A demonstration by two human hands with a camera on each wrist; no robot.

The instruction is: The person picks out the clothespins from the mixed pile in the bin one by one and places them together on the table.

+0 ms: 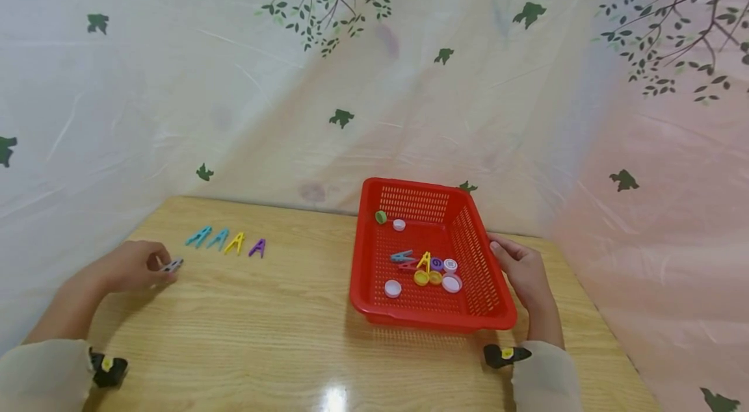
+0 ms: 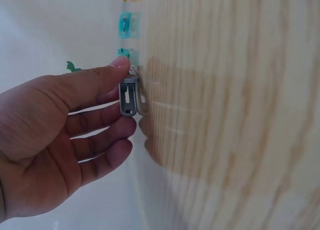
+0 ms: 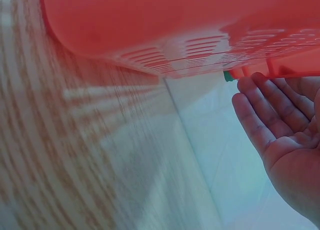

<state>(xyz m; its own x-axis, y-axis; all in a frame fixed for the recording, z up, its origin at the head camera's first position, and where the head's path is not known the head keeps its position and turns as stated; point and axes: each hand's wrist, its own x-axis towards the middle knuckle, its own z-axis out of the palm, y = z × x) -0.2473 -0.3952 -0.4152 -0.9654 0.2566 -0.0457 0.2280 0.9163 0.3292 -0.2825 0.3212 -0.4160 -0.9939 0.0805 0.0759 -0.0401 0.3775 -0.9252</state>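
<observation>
On the left, my left hand [image 1: 131, 266] pinches a grey clothespin [image 1: 172, 265] between thumb and forefinger, right at the tabletop. In the left wrist view the clothespin's handle end [image 2: 128, 96] points back past the thumb, and the other fingers are spread loosely. A row of clothespins lies just beyond: two blue ones [image 1: 218, 238], a yellow one [image 1: 235, 243] and a purple one [image 1: 257, 247]. My right hand [image 1: 523, 269] holds the right rim of a red basket [image 1: 433, 320], thumb over the rim and fingers [image 3: 257, 117] beneath it.
Inside the basket lie a blue clothespin [image 1: 401, 257], a yellow clothespin [image 1: 424, 261], a pinkish-red clothespin [image 1: 407, 266] and several bottle caps [image 1: 393, 288]. The wooden table [image 1: 263, 334] ends at a pale sheet [image 1: 281, 106] with leaf prints, hanging behind and at the sides.
</observation>
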